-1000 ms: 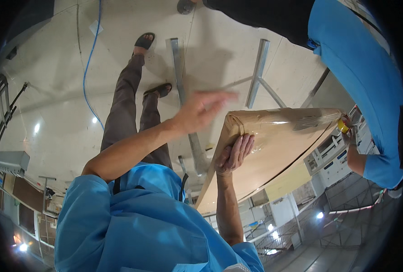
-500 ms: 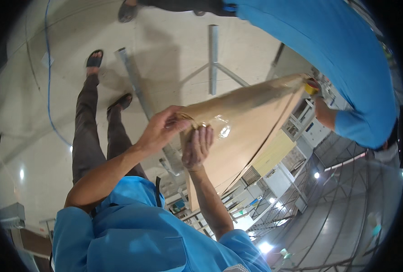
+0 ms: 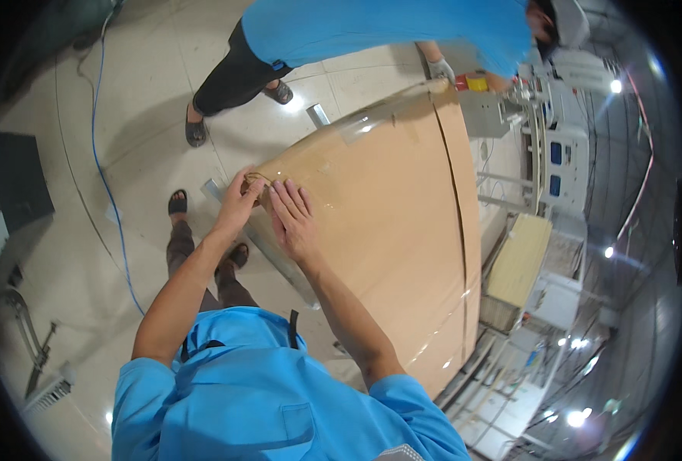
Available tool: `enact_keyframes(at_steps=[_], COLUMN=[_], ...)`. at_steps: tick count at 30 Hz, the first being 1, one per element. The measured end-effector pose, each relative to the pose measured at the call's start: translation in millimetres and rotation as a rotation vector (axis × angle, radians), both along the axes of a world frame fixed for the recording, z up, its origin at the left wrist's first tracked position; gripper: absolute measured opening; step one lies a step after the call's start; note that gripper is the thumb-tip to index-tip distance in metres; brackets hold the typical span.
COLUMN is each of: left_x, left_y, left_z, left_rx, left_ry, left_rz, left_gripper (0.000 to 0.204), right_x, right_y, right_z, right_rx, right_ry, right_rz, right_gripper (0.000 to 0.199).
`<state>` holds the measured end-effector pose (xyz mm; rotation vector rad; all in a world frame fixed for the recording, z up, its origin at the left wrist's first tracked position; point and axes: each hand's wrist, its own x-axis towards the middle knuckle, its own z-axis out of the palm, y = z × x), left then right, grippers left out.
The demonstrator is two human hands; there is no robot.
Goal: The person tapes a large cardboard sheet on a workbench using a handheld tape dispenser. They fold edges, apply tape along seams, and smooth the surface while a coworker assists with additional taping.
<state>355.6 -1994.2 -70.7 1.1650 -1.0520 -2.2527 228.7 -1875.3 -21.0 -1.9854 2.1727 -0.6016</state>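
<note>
Handling large cardboard package [image 3: 379,223], in front and toward right.
With left hand [image 3: 239,204], gripping folded corner [image 3: 259,177] by thumb and fingers; with right hand [image 3: 293,221], opened flat, touching package's face just beside.

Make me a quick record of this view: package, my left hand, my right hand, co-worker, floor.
Package: large, flat, brown cardboard-wrapped package, with shiny clear tape along its upper edge
Left hand: fingers at the package's near left corner
Right hand: laid on the broad face beside that corner, fingers extended
Co-worker in a blue shirt: bent over the far end, white-gloved hand at its corner
Floor: pale, smooth floor with a thin blue cable on the left
</note>
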Motion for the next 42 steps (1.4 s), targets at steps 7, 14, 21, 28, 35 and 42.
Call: enact_keyframes(at_steps=[7, 14, 21, 28, 35, 42], left_x=[0, -5, -8, 3, 1, 37], left_y=[-18, -17, -5, -15, 4, 43], left_z=[3, 2, -5, 2, -61, -92], left_rx=[0.001, -0.036, -0.169, -0.144, -0.083, 0.096], left_ry=[-0.05, -0.08, -0.123, -0.066, 0.077, 0.36], left_rz=[-0.118, -0.118, -0.01, -0.115, -0.039, 0.068], left_gripper=[0.041, 0.042, 0.043, 0.051, 0.049, 0.043], right_x=[4, 4, 6, 17, 30, -6], right_y=[0, -1, 0, 13, 85, 87], right_z=[4, 1, 2, 3, 15, 28], right_rx=[-0.02, -0.066, -0.085, -0.1, -0.154, -0.15], right_ry=[-0.036, -0.071, -0.095, -0.134, -0.318, -0.424], right_rz=[-0.018, -0.035, -0.04, -0.064, -0.171, -0.487], right_gripper=[0.055, 0.052, 0.055, 0.054, 0.037, 0.034])
